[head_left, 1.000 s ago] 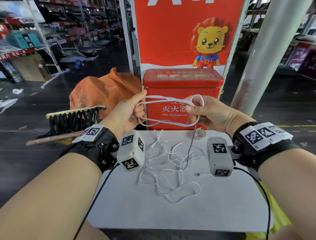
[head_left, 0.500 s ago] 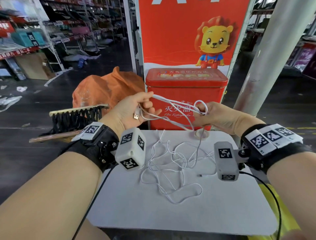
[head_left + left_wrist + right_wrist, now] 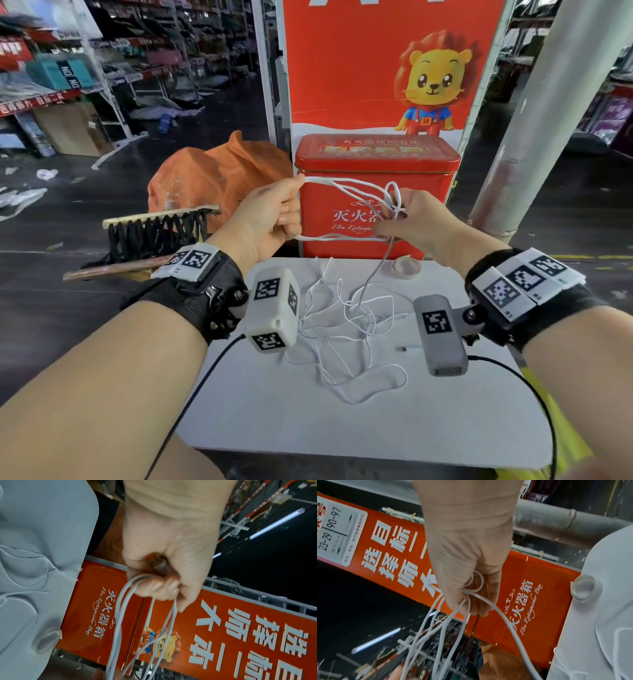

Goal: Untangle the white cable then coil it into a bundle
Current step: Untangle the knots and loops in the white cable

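Observation:
A thin white cable (image 3: 346, 186) is stretched in several loops between my two hands, held up above the far edge of the white table (image 3: 342, 431). My left hand (image 3: 274, 216) grips one end of the loops (image 3: 126, 601) in curled fingers. My right hand (image 3: 407, 219) pinches the other end, where the cable (image 3: 474, 588) crosses in a small loop by my fingers. One strand (image 3: 375, 274) hangs down from my right hand to a loose tangle of cable (image 3: 349, 329) lying on the table. A small plug end (image 3: 404, 349) lies near my right wrist camera.
A red fire extinguisher box (image 3: 376, 192) stands just behind the table, under a red lion poster. A roll of clear tape (image 3: 406, 268) sits at the table's far edge. An orange bag (image 3: 212, 181) and a broom (image 3: 154, 233) are to the left, a grey pillar (image 3: 548, 120) to the right.
Another turn of cable has been gathered into the loops between my hands. Both hands have risen slightly, and the tangle on the table has shifted a little.

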{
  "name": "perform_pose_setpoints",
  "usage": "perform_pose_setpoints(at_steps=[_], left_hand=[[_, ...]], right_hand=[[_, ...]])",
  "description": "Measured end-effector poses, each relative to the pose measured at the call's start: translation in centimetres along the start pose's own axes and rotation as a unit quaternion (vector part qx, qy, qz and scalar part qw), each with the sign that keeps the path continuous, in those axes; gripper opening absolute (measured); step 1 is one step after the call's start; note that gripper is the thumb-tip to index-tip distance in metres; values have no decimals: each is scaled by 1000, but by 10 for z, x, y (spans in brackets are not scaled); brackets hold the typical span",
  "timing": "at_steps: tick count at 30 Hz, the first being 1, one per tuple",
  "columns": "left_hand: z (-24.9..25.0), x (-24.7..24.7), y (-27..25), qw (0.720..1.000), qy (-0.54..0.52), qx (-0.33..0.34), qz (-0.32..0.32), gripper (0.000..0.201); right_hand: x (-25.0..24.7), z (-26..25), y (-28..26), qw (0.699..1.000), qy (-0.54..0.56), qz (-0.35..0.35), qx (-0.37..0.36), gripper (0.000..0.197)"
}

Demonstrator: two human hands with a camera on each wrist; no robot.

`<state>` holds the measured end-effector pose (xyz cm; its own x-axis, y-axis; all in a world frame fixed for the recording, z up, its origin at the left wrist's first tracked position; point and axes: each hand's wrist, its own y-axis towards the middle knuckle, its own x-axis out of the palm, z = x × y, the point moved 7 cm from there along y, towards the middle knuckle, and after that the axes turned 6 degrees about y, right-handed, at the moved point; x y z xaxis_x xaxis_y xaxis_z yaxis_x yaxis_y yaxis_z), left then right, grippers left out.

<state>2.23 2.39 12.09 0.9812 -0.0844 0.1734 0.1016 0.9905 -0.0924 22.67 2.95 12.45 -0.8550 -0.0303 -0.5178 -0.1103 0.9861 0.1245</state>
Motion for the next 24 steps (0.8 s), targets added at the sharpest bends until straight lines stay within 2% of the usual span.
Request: perform_pose_setpoints(at_steps=[3,6,10,12,14,18,20,21,22,24], left_hand=[[-7,2,-3,993,57,-79,-59,44],[-17,14,-11,975,92,-149,-138,46],[-9,22,-12,970,72,-134,-191,45],[-4,16,-6,979,51,-112,-162,43],[-4,5,0,989,45,-95,-104,43],[-10,-15,10,997,54,-51,9,42],[-13,-23,11,995,77,-33,51,41],[-13,-25,12,994,85,-27,64,41],[-14,-27,12,993,95,-24,71,41],[-16,-29,12,990,123,-22,70,41]], right_hand=[[-15,5,-1,998,41,42,6,21],[-23,8,-1,997,57,55,9,18],[-22,11,-2,994,99,49,2,14],[-17,16,-2,984,175,15,15,16],[-12,20,-1,972,230,-22,30,20],[-12,27,0,984,178,-12,27,28],[-10,27,1,989,149,-10,18,20],[-11,27,0,990,140,-7,22,7],[-12,28,0,991,134,3,26,12],[-14,31,0,990,133,23,43,38]])
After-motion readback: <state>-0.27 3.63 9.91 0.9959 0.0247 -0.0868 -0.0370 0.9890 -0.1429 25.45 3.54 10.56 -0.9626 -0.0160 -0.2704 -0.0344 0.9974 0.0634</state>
